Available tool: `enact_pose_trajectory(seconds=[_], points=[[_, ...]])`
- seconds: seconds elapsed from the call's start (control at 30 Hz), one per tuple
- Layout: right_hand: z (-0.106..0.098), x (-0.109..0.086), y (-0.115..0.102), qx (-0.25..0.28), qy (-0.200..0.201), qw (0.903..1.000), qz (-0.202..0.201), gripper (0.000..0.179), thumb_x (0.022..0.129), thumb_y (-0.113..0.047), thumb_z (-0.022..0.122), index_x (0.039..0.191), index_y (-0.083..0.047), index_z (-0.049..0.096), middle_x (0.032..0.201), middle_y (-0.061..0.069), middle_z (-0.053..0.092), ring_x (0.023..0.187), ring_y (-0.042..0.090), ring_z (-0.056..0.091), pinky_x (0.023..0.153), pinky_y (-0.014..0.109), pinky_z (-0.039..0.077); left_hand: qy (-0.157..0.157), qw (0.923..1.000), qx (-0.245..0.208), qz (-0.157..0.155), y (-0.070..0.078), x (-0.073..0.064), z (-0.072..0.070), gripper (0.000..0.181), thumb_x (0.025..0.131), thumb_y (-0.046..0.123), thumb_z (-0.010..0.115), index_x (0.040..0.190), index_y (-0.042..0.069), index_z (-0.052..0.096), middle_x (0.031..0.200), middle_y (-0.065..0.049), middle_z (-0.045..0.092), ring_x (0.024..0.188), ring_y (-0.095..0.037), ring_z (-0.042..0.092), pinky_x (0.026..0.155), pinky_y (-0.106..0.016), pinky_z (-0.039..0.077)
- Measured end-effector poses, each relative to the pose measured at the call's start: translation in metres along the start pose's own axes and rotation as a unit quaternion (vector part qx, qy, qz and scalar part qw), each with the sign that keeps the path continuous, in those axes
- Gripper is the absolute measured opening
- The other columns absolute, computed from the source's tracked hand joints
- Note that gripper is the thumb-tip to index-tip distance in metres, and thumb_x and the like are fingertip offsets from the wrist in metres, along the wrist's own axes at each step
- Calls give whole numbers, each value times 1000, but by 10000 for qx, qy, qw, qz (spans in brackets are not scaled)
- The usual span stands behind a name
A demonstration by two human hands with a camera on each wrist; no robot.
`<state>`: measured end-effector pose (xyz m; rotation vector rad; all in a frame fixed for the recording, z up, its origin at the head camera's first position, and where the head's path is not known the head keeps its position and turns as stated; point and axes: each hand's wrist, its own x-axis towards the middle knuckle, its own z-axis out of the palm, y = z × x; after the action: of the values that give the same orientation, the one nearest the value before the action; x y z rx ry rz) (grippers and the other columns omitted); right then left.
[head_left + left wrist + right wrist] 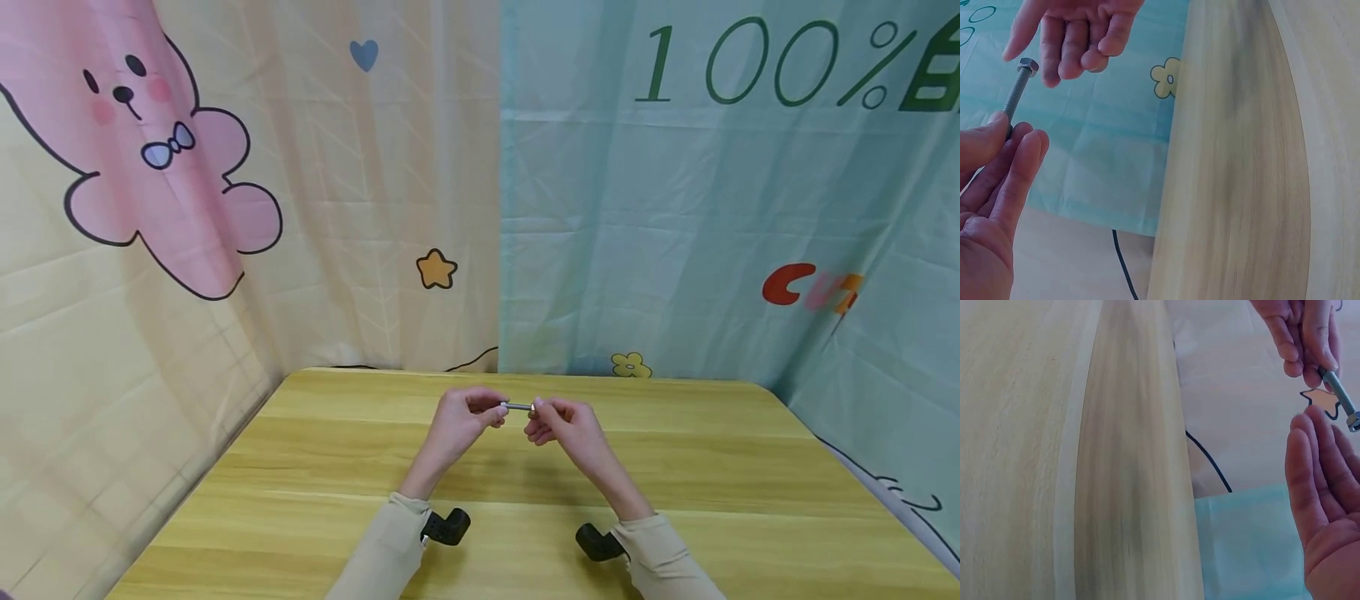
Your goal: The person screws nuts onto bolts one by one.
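A slim grey metal bolt (1017, 94) with a threaded shank is held up above the table between the two hands. My left hand (462, 421) pinches one end of it between thumb and fingertips. At the other end, toward the right hand, sits a hexagonal metal piece (1028, 66). My right hand (568, 427) is held close around that end, its thumb and fingers spread on either side of the hexagonal piece in the left wrist view. The right wrist view shows the right fingers (1302, 481) loosely extended, just below the bolt.
The wood-grain table (300, 483) spreads beneath both hands. Behind it hang a cream curtain (315, 208) and a light blue curtain (600, 208) with printed figures. A black cable (1210, 460) runs past the table's far edge. Black wrist devices (447, 527) sit at the sleeves.
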<state>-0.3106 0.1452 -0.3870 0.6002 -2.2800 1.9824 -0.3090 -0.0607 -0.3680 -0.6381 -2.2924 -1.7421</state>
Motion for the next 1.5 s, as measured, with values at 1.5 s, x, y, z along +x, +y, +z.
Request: enact_pose_trajectory(seconds=[1.5], points=[[-3, -3, 0, -230, -17, 9965, -802, 25, 93, -10, 69, 116, 0, 65, 110, 17, 67, 101, 30, 65, 85, 32, 57, 96, 9998, -177, 60, 23, -10, -4, 10, 90, -3, 68, 98, -8, 71, 86, -18, 71, 78, -34, 69, 68, -29, 59]])
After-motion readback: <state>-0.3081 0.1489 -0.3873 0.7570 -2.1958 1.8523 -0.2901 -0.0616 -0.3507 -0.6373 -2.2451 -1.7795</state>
